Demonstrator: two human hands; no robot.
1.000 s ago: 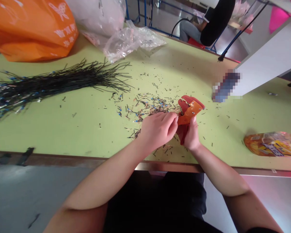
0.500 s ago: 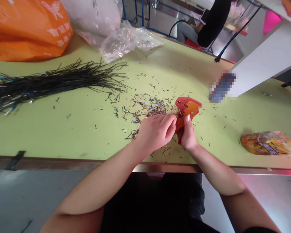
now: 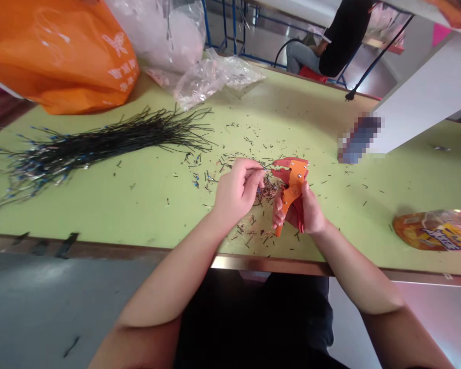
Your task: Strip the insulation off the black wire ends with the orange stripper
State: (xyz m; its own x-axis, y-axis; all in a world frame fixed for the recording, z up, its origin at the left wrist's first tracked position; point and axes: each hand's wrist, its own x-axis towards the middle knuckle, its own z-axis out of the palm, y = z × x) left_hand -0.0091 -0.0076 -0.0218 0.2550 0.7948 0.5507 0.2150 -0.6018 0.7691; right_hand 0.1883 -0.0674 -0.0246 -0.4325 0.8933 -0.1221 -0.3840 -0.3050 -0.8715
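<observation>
My right hand (image 3: 303, 210) grips an orange and red automatic wire stripper (image 3: 292, 187), its jaws pointing up and away from me. My left hand (image 3: 236, 189) is just left of the tool, with its fingertips pinched on a thin black wire (image 3: 263, 168) that is barely visible. Beneath and between my hands lies a scatter of cut insulation and copper strands (image 3: 271, 188). A long bundle of black wires with blue terminals (image 3: 100, 148) lies well to the left on the green table (image 3: 146, 200).
An orange plastic bag (image 3: 57, 56) and clear plastic bags (image 3: 211, 77) lie at the table's far left. A snack packet (image 3: 438, 230) sits at the right. A white panel (image 3: 418, 102) juts in at the far right. A seated person (image 3: 338, 46) is beyond the table.
My left hand has drawn back leftward from the stripper. The stripper has turned more upright in my right hand, and the whole view has shifted slightly.
</observation>
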